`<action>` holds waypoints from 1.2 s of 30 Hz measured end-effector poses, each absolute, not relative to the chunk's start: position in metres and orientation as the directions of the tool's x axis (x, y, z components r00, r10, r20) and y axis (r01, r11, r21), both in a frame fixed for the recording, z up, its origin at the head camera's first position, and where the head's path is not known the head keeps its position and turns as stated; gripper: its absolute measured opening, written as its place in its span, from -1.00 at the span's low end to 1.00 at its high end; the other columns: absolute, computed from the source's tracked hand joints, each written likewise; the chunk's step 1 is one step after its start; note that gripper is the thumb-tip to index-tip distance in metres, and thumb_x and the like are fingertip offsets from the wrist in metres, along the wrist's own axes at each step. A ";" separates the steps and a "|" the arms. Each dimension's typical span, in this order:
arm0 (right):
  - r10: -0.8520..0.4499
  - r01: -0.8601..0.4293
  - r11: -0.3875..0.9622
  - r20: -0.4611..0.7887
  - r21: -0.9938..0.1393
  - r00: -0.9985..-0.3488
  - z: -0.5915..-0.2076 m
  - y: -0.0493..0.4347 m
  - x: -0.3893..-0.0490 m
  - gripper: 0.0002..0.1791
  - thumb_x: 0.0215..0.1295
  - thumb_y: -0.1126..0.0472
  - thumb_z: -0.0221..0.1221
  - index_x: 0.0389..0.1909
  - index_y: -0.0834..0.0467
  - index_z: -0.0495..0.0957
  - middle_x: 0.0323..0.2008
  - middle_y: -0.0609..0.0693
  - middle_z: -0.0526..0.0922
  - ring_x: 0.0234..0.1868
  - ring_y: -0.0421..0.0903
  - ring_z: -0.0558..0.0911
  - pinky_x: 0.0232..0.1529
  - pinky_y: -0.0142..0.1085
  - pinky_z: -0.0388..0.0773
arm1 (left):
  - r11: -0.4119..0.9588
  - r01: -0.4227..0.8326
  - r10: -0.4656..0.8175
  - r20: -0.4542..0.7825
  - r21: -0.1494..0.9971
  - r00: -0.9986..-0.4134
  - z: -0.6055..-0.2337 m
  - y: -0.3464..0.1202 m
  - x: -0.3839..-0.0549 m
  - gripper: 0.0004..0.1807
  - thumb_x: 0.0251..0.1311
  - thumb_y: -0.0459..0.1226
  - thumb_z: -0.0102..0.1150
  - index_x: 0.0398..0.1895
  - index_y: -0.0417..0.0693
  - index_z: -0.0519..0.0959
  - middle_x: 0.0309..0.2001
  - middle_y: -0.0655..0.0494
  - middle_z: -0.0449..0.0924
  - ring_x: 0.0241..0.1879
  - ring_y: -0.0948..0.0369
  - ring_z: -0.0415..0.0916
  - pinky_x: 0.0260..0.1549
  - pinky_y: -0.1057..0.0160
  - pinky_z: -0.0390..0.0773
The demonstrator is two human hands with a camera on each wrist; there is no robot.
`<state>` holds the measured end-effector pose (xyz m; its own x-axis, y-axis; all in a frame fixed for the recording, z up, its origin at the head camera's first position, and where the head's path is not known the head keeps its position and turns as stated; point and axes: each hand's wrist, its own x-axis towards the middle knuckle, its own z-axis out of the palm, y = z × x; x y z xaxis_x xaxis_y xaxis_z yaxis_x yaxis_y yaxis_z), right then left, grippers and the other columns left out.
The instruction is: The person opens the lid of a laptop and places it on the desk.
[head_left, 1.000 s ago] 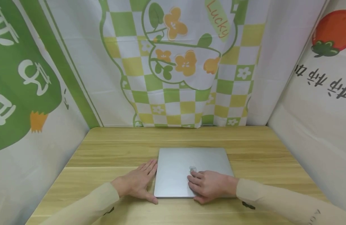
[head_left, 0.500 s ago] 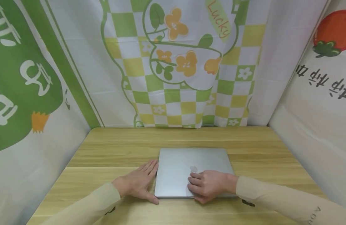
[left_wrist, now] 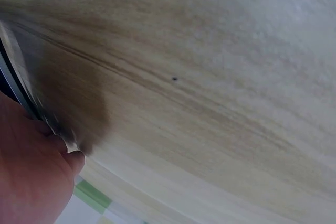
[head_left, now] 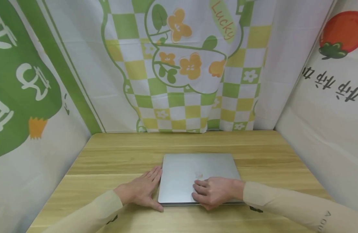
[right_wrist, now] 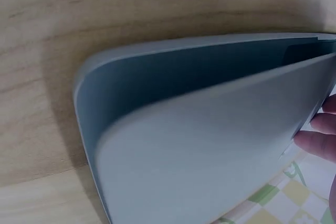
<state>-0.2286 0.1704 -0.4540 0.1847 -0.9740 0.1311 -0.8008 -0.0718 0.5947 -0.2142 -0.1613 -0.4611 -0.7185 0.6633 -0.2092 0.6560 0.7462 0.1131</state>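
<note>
A silver laptop (head_left: 176,181) lies on the wooden table with its lid raised a little at the front edge. In the right wrist view a dark gap shows between the lid (right_wrist: 210,145) and the base (right_wrist: 90,114). My right hand (head_left: 214,192) pinches the lid's front edge, curled fingers on top and the thumb down at the edge, mostly hidden. Along the laptop's left side rests my left hand (head_left: 141,191), fingers extended against the edge and thumb near the front left corner. The left wrist view catches part of that hand (left_wrist: 31,166) beside the laptop's dark edge.
The wooden table (head_left: 117,155) extends around the laptop on all sides. Behind it hangs a checked green and yellow curtain (head_left: 173,110). Printed white cloths border the table at left (head_left: 77,136) and right (head_left: 313,136).
The lid's front edge has come up slightly, and a thin dark gap now shows along the front. My right hand stays at that edge; the left has kept its place.
</note>
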 end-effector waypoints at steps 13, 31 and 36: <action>-0.981 -0.793 -0.068 0.106 0.606 0.165 -0.451 0.170 -0.224 -0.62 0.43 -0.02 -0.06 0.00 0.11 0.56 -0.13 0.04 0.76 -0.09 -0.08 0.76 -0.17 -0.38 0.71 | 0.761 0.642 0.645 -0.215 0.094 -0.733 -0.461 -0.162 -0.216 0.46 -0.12 0.61 -0.08 0.53 -0.35 -0.16 0.56 -0.32 -0.26 0.56 -0.14 -0.20 0.51 -0.06 0.04; -0.979 -0.777 -0.077 0.100 0.625 0.178 -0.444 0.171 -0.222 -0.63 0.41 -0.01 -0.03 0.00 0.11 0.58 -0.13 0.02 0.76 -0.09 -0.09 0.76 -0.14 -0.37 0.71 | 0.776 0.628 0.627 -0.195 0.061 -0.755 -0.463 -0.161 -0.217 0.45 -0.12 0.62 -0.11 0.53 -0.34 -0.13 0.55 -0.31 -0.21 0.55 -0.14 -0.17 0.50 -0.04 0.05; -0.978 -0.780 -0.081 0.103 0.620 0.183 -0.441 0.171 -0.221 -0.64 0.41 0.00 -0.02 -0.01 0.12 0.58 -0.13 0.03 0.77 -0.10 -0.09 0.76 -0.15 -0.36 0.71 | 0.776 0.628 0.626 -0.196 0.061 -0.755 -0.465 -0.161 -0.217 0.45 -0.12 0.63 -0.12 0.52 -0.35 -0.12 0.55 -0.30 -0.22 0.56 -0.13 -0.19 0.51 -0.04 0.02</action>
<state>-0.2214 0.1712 -0.4414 0.1831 -0.9777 0.1030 -0.7803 -0.0808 0.6201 -0.2169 -0.1612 -0.4649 -0.7548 0.6259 -0.1963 0.6276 0.7761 0.0610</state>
